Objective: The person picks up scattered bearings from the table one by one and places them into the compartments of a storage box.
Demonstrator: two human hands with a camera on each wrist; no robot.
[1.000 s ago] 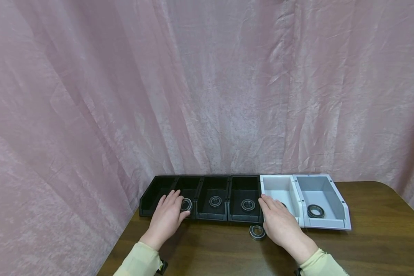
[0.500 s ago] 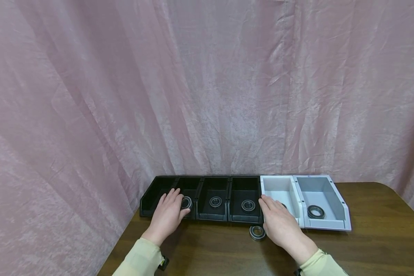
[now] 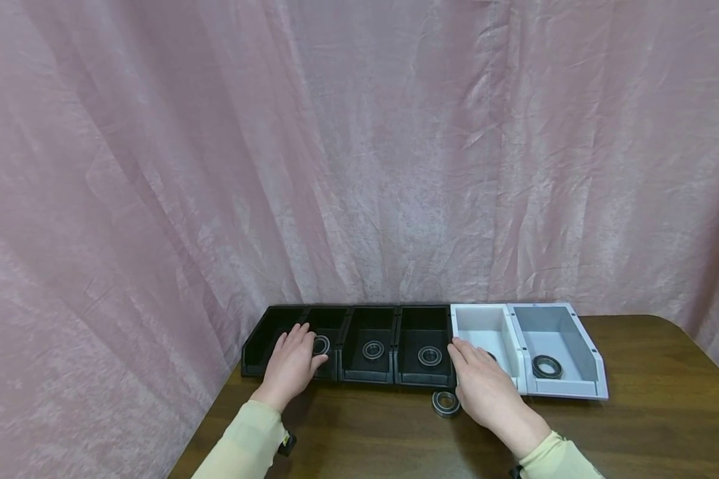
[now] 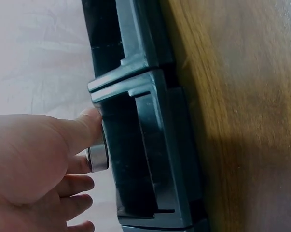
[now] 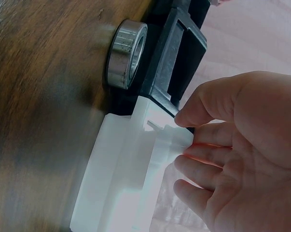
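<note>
My left hand [image 3: 289, 362] pinches a metal ball bearing [image 4: 101, 157] between thumb and index finger. It holds the bearing over the second black bin [image 4: 169, 145] from the left, and the other fingers reach past it. My right hand [image 3: 485, 386] is at the front of the white bin [image 5: 121, 169], its thumb by the seam with the neighbouring black bin and its fingers loosely extended. Another ball bearing [image 5: 121, 55] lies on the table just in front of the bins, left of that hand. Part of a bearing [image 3: 492, 356] inside the white bin shows behind the right hand.
Bearings also lie in the third black bin [image 3: 373, 377], the fourth black bin [image 3: 425, 379] and the light grey bin [image 3: 584, 389] at the right end. The row of bins stands on a wooden table [image 3: 653, 412] before a pink curtain [image 3: 359, 166].
My left hand and the bearing it pinches have shifted slightly away from me, toward the bin's back. The right hand has stayed in place.
</note>
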